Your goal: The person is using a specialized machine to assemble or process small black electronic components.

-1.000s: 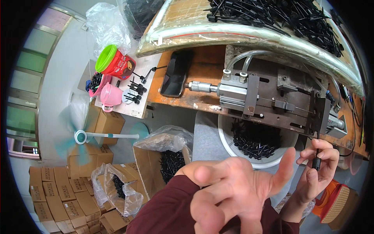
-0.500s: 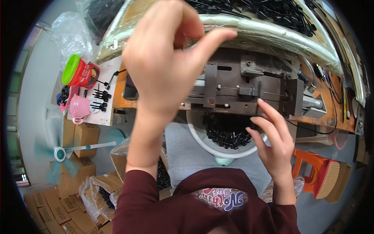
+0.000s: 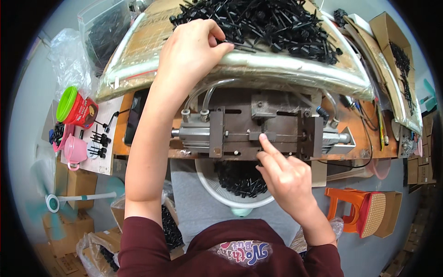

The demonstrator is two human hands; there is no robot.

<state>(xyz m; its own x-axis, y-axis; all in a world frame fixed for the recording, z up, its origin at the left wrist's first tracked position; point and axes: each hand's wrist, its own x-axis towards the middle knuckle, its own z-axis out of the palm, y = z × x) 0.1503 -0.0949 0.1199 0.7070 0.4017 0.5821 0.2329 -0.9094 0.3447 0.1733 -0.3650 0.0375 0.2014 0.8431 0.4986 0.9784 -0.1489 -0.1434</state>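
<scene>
In the head view I have the black parts (image 3: 258, 27), thin stems with chunkier ends, heaped on a film-wrapped cardboard tray (image 3: 143, 44) across the upper middle. Left of top centre, the left hand (image 3: 191, 48) curls thumb and fingers at the heap's near edge; I can't tell whether they grasp the stem beside them. Mid-frame, the right hand (image 3: 288, 177) lays a straight index finger on the metal fixture's (image 3: 240, 122) small dark block (image 3: 254, 135), its other fingers bent, their grip unclear to me. The fixture hides the back of a white basket (image 3: 230, 202).
</scene>
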